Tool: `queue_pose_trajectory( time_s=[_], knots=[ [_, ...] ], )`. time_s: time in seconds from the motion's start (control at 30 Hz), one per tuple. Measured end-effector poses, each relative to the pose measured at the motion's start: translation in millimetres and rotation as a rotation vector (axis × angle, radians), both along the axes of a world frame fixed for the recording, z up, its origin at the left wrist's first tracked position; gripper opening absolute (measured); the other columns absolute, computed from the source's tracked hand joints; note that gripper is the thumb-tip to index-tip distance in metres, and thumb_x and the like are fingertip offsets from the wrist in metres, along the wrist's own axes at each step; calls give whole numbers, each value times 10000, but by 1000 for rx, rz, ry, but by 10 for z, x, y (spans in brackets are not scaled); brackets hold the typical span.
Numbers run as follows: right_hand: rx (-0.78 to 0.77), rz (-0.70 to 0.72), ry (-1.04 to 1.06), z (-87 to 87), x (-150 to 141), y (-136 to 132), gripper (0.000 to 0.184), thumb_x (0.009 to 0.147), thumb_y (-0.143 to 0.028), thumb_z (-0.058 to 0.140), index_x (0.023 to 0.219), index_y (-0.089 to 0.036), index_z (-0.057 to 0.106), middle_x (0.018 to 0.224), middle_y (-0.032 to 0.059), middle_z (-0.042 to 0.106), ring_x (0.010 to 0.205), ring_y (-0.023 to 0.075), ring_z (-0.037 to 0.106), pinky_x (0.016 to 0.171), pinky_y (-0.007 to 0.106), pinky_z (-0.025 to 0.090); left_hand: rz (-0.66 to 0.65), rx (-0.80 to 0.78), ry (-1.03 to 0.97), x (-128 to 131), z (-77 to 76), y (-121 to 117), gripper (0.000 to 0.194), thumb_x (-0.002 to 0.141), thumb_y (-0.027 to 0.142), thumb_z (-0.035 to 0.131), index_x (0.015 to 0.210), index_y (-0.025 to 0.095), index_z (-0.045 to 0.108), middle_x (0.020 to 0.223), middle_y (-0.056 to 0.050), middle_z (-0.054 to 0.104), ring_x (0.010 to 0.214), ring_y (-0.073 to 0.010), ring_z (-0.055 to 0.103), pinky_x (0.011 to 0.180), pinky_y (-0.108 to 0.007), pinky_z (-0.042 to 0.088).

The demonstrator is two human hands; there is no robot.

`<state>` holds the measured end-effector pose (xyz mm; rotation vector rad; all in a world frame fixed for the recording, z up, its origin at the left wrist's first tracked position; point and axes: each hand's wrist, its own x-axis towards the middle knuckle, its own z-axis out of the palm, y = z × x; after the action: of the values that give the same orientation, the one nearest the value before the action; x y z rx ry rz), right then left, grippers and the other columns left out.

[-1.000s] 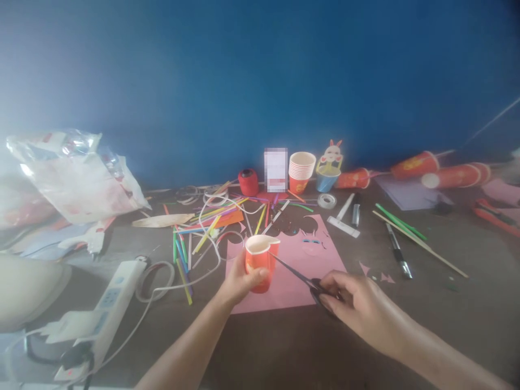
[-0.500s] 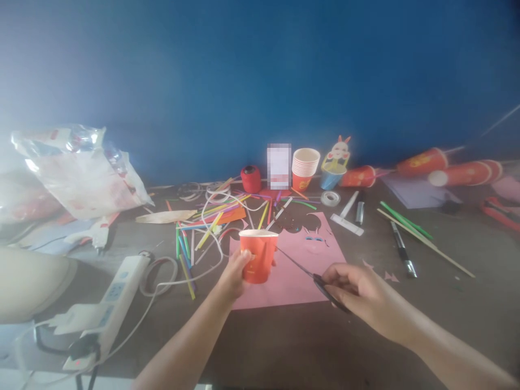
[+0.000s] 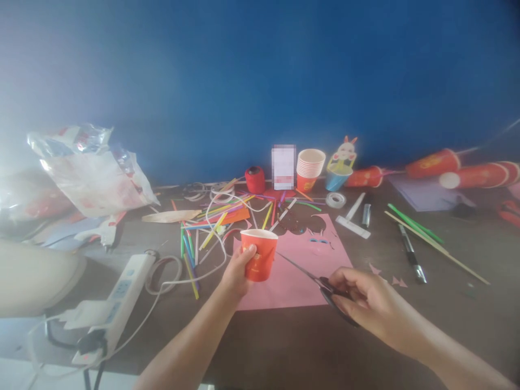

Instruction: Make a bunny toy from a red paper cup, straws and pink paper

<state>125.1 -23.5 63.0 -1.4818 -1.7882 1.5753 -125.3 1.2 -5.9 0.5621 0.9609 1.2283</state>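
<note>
My left hand (image 3: 239,271) is wrapped round a red paper cup (image 3: 262,259), thumb on its front, with the white rim upward. In my right hand (image 3: 359,295) is a pair of scissors (image 3: 323,283) with dark handles. Their blades point left toward the cup, and the tip ends close to its right side; whether it touches I cannot tell. Beneath both lies a sheet of pink paper (image 3: 296,290) with curved pieces cut from its far edge. Small pink scraps (image 3: 398,281) lie to the right of the scissors.
Behind the cup are scattered coloured straws (image 3: 213,233), a stack of paper cups (image 3: 311,169) and a blue cup (image 3: 338,177) with a rabbit figure. A white power strip (image 3: 125,298) with cables and a glue gun (image 3: 101,232) lie left. A pen (image 3: 412,254) lies right.
The view has shifted slightly, so most things sit further right. The cup has turned a little in my left hand, and the scissors' handles have spread somewhat apart.
</note>
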Motion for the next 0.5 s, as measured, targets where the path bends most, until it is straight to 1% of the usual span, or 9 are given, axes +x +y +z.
queue_pose_trajectory(
  time_s=[0.1,0.23,0.37,0.5],
  knots=[
    [-1,6,-33,40,-5,2,228,815,-391,535,767,-172,577,672,-7,524,608,112,453,547,214,362,98,47,35,12,-7,-9,344,655,371,721,873,142,583,688,-14,621,612,-136,588,604,-256,465],
    [42,6,-53,-32,22,-16,246,838,-410,505,794,-180,581,708,2,540,650,124,475,571,219,379,185,97,107,18,1,-23,390,648,313,733,971,160,576,752,-5,635,636,-119,583,631,-243,472],
    [94,6,-75,-113,50,-24,237,834,-405,510,790,-186,590,686,-1,550,633,123,473,560,222,376,199,87,143,20,14,-26,403,636,317,738,978,163,591,740,-4,642,631,-129,593,625,-249,477],
    [109,-3,-92,-121,61,-14,234,834,-400,508,817,-186,603,697,4,573,643,128,497,567,224,389,219,102,160,25,27,-26,384,626,306,745,951,152,610,748,-15,659,637,-134,607,623,-252,492]
  ],
)
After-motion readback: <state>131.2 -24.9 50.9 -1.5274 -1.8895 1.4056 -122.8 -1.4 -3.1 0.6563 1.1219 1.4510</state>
